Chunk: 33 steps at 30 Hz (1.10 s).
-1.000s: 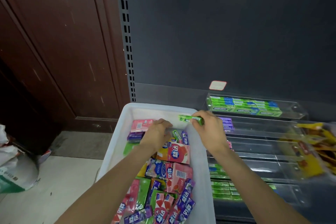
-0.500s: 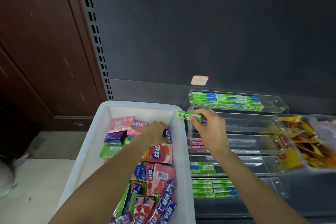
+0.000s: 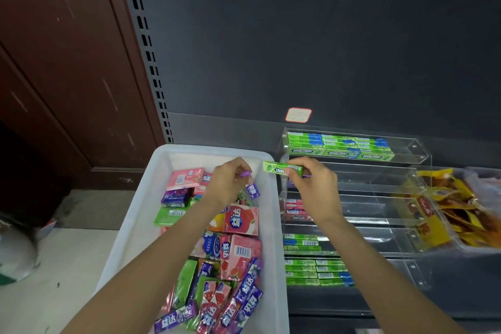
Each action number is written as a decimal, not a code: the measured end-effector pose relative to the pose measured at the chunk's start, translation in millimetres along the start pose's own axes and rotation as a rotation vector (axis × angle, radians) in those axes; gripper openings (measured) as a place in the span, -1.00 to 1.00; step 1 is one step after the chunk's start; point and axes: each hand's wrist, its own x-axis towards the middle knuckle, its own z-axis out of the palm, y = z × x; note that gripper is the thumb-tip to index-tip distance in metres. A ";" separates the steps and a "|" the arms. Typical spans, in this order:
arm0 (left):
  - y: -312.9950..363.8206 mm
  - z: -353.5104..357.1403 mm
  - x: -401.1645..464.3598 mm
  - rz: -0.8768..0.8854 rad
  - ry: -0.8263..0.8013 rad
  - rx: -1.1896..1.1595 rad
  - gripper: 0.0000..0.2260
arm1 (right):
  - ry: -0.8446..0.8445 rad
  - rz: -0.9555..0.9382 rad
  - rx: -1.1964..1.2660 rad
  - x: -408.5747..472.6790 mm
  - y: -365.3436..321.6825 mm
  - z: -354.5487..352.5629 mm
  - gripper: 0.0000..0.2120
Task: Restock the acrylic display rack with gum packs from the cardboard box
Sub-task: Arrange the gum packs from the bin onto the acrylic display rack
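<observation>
A white plastic bin holds many loose gum packs in pink, purple and green. My left hand hovers over its far end and pinches a small purple gum pack lifted just above the pile. My right hand holds a green Doublemint stick pack level, at the left edge of the tiered acrylic rack. The rack's top tier carries a row of green Doublemint packs; lower tiers hold pink packs and more green packs. A purple item shows beneath my right fingers.
A clear tub of yellow and orange snack packets sits right of the rack. A dark shelf back panel with a red-edged price tag rises behind. Brown wood panelling and a light floor with a bag lie to the left.
My left hand has lifted out of the pile with a small purple pack pinched in its fingers. My right hand still holds the green pack by the rack's left edge.
</observation>
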 end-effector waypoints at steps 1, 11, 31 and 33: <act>8.6 -6.0 -5.1 0.021 0.047 -0.049 -0.92 | -0.003 0.020 0.020 -1.2 -0.8 -2.5 -0.89; 74.9 -15.4 -45.1 0.147 0.125 -0.293 -0.90 | 0.060 0.227 0.407 -27.3 2.0 -50.7 -0.76; 104.4 76.1 -119.4 -0.080 0.315 -0.214 -0.90 | -0.382 -0.092 -0.257 -77.8 108.0 -67.2 -0.70; 107.0 75.3 -122.8 -0.094 0.338 -0.207 -0.90 | -0.373 -0.077 -0.270 -79.9 111.0 -61.8 -0.74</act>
